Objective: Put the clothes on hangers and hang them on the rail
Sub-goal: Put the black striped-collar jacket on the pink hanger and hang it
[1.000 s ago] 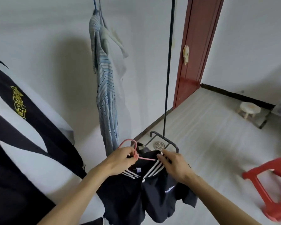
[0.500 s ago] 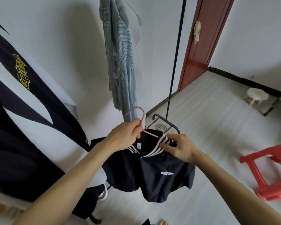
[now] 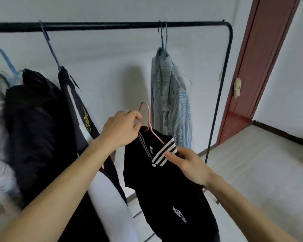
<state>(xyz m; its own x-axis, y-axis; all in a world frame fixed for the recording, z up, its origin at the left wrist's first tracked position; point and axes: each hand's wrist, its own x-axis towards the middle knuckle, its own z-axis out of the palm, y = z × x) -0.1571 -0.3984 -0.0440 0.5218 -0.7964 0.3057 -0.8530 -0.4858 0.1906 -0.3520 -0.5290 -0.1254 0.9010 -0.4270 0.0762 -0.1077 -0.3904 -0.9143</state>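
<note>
- While the left hand (image 3: 120, 129) curls its fingers round the neck of a pink wire hanger (image 3: 149, 119), the right hand (image 3: 187, 165) pinches the black-and-white striped collar (image 3: 164, 152) between thumb and fingers.
- That collar belongs to a black polo shirt (image 3: 164, 189) with small white chest lettering. It is draped on the hanger near the person, well below the rail.
- Left of it hang a black-and-white garment (image 3: 77, 109) with yellow embroidery on a purple hanger (image 3: 51, 48) and a blurred dark jacket (image 3: 33, 128).
- Farther right, a blue striped shirt (image 3: 170, 105) hangs near the rail's right end.
- Pale plank floor (image 3: 252, 172) spreads right toward a dark red door (image 3: 257, 67).
- Farthest, the black rail (image 3: 112, 25) crosses a white wall (image 3: 103, 67), with a bare stretch between the purple hanger and the striped shirt.
</note>
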